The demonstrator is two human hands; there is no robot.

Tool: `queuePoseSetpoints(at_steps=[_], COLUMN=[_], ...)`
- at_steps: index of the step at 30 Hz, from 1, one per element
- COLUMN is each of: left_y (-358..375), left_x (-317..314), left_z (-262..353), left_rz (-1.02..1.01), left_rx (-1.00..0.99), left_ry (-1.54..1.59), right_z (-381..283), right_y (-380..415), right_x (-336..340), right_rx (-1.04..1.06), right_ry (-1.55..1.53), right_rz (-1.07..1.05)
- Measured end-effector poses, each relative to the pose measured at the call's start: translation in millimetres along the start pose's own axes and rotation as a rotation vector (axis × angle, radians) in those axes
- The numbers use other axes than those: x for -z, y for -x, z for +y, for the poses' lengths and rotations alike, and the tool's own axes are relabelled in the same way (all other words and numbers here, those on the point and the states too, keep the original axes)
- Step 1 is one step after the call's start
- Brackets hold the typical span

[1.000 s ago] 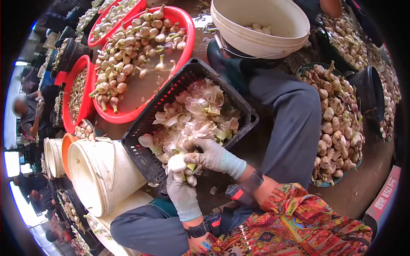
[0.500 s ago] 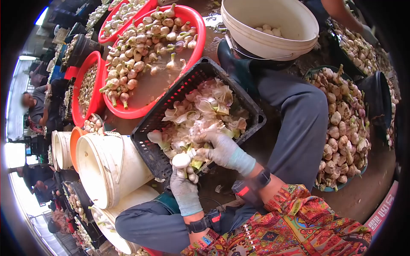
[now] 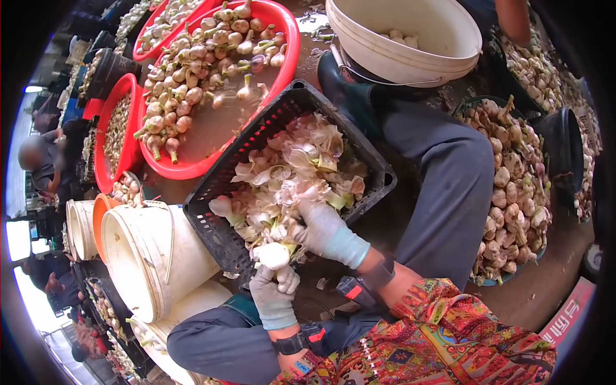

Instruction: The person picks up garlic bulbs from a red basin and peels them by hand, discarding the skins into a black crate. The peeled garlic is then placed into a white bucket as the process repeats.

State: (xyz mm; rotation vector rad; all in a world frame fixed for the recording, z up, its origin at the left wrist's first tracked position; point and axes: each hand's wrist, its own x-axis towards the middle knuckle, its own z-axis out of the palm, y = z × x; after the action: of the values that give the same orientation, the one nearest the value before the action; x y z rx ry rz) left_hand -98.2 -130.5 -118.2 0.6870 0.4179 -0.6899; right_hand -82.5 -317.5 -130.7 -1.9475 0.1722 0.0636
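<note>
My gloved left hand (image 3: 274, 296) is closed around a peeled white garlic bulb (image 3: 274, 255), which shows above its fingers at the crate's near corner. My gloved right hand (image 3: 319, 232) is just above and right of the bulb, over the garlic peelings (image 3: 292, 170). Its fingers curl inward, and whatever lies between them is hidden. Those loose, papery skins and leaves heap up inside a black plastic crate (image 3: 384, 178), which sits tilted in front of me between my legs.
Red tubs (image 3: 292, 58) of unpeeled garlic stand at the upper left. White buckets (image 3: 119, 256) are on the left. A white bucket (image 3: 410, 67) beyond my knee holds a few pale bulbs. Heaped garlic (image 3: 513, 192) fills a basket at right. Another person's arm (image 3: 513, 19) shows at upper right.
The view has shifted, so the surroundings sit further left. My right hand's fingers, stretched apart before, are now curled in. My left fingers have bent more tightly round the garlic bulb.
</note>
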Motion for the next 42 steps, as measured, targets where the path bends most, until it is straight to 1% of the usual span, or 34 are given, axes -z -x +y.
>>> queuePoseSetpoints(at_steps=[2, 3, 4, 5, 6, 8, 10, 11, 12, 14, 15, 16, 18, 19, 20, 22, 24, 25, 26, 27, 28, 29, 30, 31, 32, 33, 34, 36, 37, 38, 39, 40, 41, 42], left_y=[1.8, 2.0, 3.8, 5.7, 9.1, 17.8, 26.4, 29.4, 27.1, 34.5, 37.2, 42.1, 48.1, 49.6, 53.9, 54.9, 50.0, 44.2, 31.2, 6.4, -27.6, -66.1, -138.2, -176.3, -220.7, -255.7, -296.5, -367.3, -396.0, -421.7, -434.6, -447.0, -463.7, -491.4], left_x=[-3.6, -2.8, 1.5, 8.3, 2.3, -7.5, -14.3, -12.4, -17.8, -12.6, -10.4, -9.0, -13.8, -9.1, -14.9, -0.4, -10.5, -17.2, -33.8, -44.8, -55.3, -67.0, -114.5, -131.0, -135.3, -142.9, -132.3, -115.7, -107.0, -102.5, -104.1, -102.4, -96.3, -88.5], left_z=[1.3, 4.7, 7.1, 7.9, 9.3, 10.3, 17.6, 23.9, 23.2, 21.7, 20.9, 18.7, 14.5, 24.2, 38.2, 85.2, 139.1, 153.9, 171.0, 185.8, 202.6, 216.1, 212.3, 209.5, 208.8, 198.6, 196.8, 191.1, 187.5, 181.3, 173.0, 166.0, 171.5, 171.0], left_rz=[0.010, 0.014, 0.021, 0.012, 0.123, 0.238, 0.269, 0.238, 0.347, 0.238, 0.191, 0.186, 0.053, 0.020, 0.035, -0.062, -0.214, -0.278, -0.086, -0.158, -0.166, -0.300, -0.080, -0.092, 0.020, 0.075, -0.006, -0.169, -0.286, -0.428, -0.451, -0.395, -0.425, -0.302], left_rx=[-0.013, 0.000, 0.015, 0.027, 0.001, -0.108, -0.150, -0.148, -0.048, -0.022, 0.013, 0.012, -0.107, -0.096, -0.156, -0.372, -0.670, -0.844, -0.891, -0.855, -0.804, -0.662, -0.588, -0.445, -0.381, -0.376, -0.379, -0.303, -0.376, -0.456, -0.426, -0.397, -0.248, -0.024], left_ry=[0.085, 0.076, 0.068, 0.106, 0.007, -0.184, -0.419, -0.365, -0.524, -0.439, -0.350, -0.353, 0.029, 0.168, 0.304, 0.325, 0.424, 0.435, 0.452, 0.324, 0.121, -0.120, -0.599, -0.671, -0.886, -1.147, -1.458, -1.908, -2.104, -2.288, -2.317, -2.448, -2.580, -2.672], right_z=[-5.1, -3.8, -5.1, -10.1, -16.0, -25.0, -35.5, -37.9, -39.8, -42.4, -37.2, -32.1, -23.3, -14.6, -6.3, 6.9, 10.5, 11.4, 11.5, 11.8, 17.9, 21.0, 26.8, 21.5, 16.4, 16.8, 19.2, 24.8, 23.4, 21.5, 18.5, 17.9, 20.8, 24.1], right_y=[3.1, 5.9, 11.4, 16.1, 18.8, 21.3, 23.5, 25.4, 26.7, 23.6, 22.0, 20.3, 17.6, 17.1, 14.7, 12.6, 11.6, 10.7, 10.8, 9.6, 9.2, 11.2, 0.0, -2.9, -7.6, -11.1, -13.4, -19.5, -23.2, -27.4, -30.6, -32.6, -33.3, -38.5], right_x=[5.3, 2.2, 0.4, 1.7, 3.4, 5.7, 6.8, 7.8, 8.4, 4.1, 0.7, -2.4, -7.5, -9.6, -9.1, -10.4, -7.4, -4.9, -2.3, -2.2, -7.0, -10.2, -9.4, -2.4, 5.8, 7.3, 5.5, 0.4, 6.4, 9.1, 14.4, 17.5, 14.3, 11.5], right_rx=[0.041, 0.129, 0.149, 0.267, 0.394, 0.449, 0.435, 0.456, 0.429, 0.430, 0.324, 0.212, 0.141, 0.133, 0.133, 0.069, -0.004, -0.055, -0.109, -0.133, -0.099, -0.089, -0.094, -0.137, -0.177, -0.182, -0.189, -0.199, -0.226, -0.327, -0.338, -0.359, -0.368, -0.396], right_ry=[-0.171, -0.344, -0.351, -0.244, -0.142, -0.009, 0.163, 0.155, 0.164, 0.166, 0.045, -0.073, -0.037, -0.103, -0.167, -0.196, -0.234, -0.203, -0.174, -0.179, -0.120, -0.146, -0.180, -0.199, -0.217, -0.245, -0.274, -0.236, -0.138, -0.207, -0.315, -0.414, -0.442, -0.458], right_rz=[0.056, -0.031, -0.046, -0.052, -0.058, -0.067, -0.140, -0.147, -0.141, -0.143, -0.141, -0.132, -0.047, 0.027, 0.106, 0.145, 0.159, 0.114, 0.065, 0.056, 0.119, 0.114, 0.113, 0.055, -0.004, 0.002, 0.008, 0.008, -0.064, -0.107, -0.093, -0.061, -0.116, -0.139])
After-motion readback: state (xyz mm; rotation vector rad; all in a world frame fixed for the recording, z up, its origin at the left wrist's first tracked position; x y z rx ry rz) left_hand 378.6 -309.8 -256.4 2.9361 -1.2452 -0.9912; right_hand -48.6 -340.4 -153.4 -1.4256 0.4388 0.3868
